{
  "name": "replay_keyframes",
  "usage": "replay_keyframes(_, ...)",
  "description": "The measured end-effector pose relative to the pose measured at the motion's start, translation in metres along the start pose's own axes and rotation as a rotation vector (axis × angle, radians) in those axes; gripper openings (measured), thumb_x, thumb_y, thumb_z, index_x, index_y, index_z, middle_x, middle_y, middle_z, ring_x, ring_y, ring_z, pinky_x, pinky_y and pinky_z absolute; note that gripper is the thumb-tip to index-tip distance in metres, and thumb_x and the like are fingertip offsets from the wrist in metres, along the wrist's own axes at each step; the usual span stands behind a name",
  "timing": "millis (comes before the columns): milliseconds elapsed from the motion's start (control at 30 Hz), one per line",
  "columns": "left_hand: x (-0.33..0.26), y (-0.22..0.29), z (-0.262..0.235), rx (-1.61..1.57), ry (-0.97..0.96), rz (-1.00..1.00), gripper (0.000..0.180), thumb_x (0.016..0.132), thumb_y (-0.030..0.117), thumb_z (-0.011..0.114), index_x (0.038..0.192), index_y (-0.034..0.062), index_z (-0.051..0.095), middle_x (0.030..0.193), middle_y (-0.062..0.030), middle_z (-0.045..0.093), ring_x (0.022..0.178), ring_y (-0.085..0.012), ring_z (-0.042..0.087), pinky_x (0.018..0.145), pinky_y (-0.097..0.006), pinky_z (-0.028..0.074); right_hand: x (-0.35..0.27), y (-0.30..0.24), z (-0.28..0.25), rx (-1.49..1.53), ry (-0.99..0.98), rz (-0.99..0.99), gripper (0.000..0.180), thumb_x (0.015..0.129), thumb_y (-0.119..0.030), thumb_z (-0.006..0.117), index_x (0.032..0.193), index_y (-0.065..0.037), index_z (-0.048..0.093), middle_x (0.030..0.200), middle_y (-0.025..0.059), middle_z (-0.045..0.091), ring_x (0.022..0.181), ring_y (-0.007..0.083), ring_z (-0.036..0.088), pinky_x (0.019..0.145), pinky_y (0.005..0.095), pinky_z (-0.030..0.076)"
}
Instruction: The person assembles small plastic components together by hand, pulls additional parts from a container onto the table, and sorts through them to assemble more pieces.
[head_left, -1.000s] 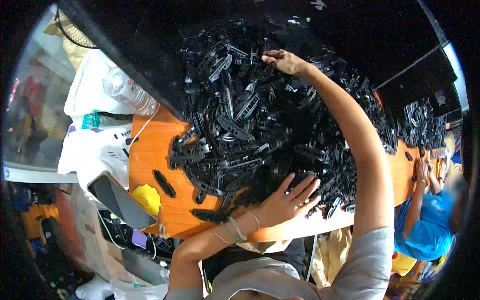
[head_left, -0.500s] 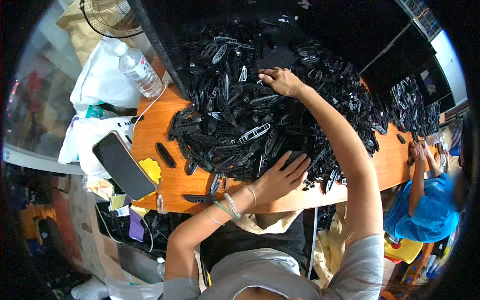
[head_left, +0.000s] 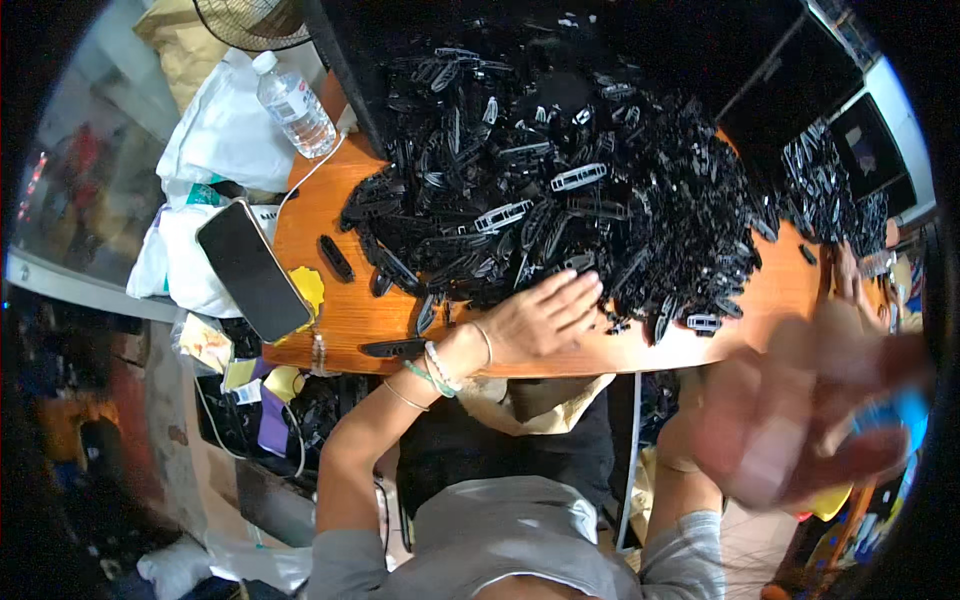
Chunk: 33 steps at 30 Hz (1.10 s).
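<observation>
A large heap of black plastic parts (head_left: 450, 190), long and slotted with some grey frames among them, covers much of the wooden table (head_left: 320, 205). At the heap's near edge, my left hand (head_left: 545, 315) rests back-up with fingers stretched out, touching or just over the parts, holding nothing that I can see. Bracelets circle that wrist. My right hand (head_left: 780, 425) is raised close to the camera on the right, away from the heap. Motion smears its fingers, so whether anything is in them does not show.
On the left are a smartphone (head_left: 255, 270), white bags (head_left: 225, 140) and a water bottle (head_left: 297, 105). Single black parts (head_left: 337, 258) lie apart near the left edge. A beige sack (head_left: 535, 405) hangs under the table's front edge. At far right, a co-worker's arm (head_left: 850, 275) reaches onto the table.
My right hand has left the far side of the heap and come up close to the camera at the right. My left hand stays at the near edge. The view has shifted slightly.
</observation>
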<state>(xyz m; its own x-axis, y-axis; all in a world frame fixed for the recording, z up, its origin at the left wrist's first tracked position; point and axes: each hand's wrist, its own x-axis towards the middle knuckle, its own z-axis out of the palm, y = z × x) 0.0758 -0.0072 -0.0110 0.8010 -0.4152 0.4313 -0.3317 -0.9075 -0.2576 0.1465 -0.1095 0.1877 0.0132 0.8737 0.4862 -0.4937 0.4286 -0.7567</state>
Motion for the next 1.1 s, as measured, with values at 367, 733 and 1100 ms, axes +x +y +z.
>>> replay_keyframes(367, -0.024, 0.064, -0.033, -0.322, 0.322, -0.218, 0.042, 0.084, 0.031, 0.062, 0.107, -0.0037, 0.056, 0.114, -0.019, 0.056, 0.108, -0.0302, 0.055, 0.095, -0.041, 0.045, -0.1, -0.039, 0.064, -0.128, -0.136, -0.782, 0.05, 0.097, -0.013, 0.042, 0.144, -0.007, 0.026, 0.13, 0.0066, 0.053, 0.116, 0.0226, 0.049, 0.096, 0.0326, 0.05)
replay_keyframes(733, -0.113, 0.108, 0.035, -0.713, -0.01, -0.93, 0.025, 0.087, 0.016, 0.059, 0.102, -0.0044, 0.061, 0.093, -0.0219, 0.064, 0.09, -0.0356, 0.061, 0.08, -0.043, 0.047, -0.191, 0.04, 0.015, -0.198, 0.788, -0.126, 0.051, 0.095, -0.046, 0.043, 0.099, 0.001, 0.061, 0.08, 0.0134, 0.065, 0.064, 0.0231, 0.065, 0.054, 0.034, 0.054)
replay_keyframes(1100, -0.112, 0.111, 0.003, -0.711, -0.041, -0.607, 0.028, 0.068, 0.002, 0.066, 0.096, -0.0007, 0.066, 0.092, -0.0174, 0.067, 0.082, -0.0275, 0.066, 0.079, -0.038, 0.053, -0.293, 0.245, -0.059, -1.1, 0.259, 0.733, 0.039, 0.09, -0.014, 0.054, 0.128, -0.005, 0.049, 0.127, 0.0185, 0.052, 0.117, 0.03, 0.05, 0.099, 0.0343, 0.04)
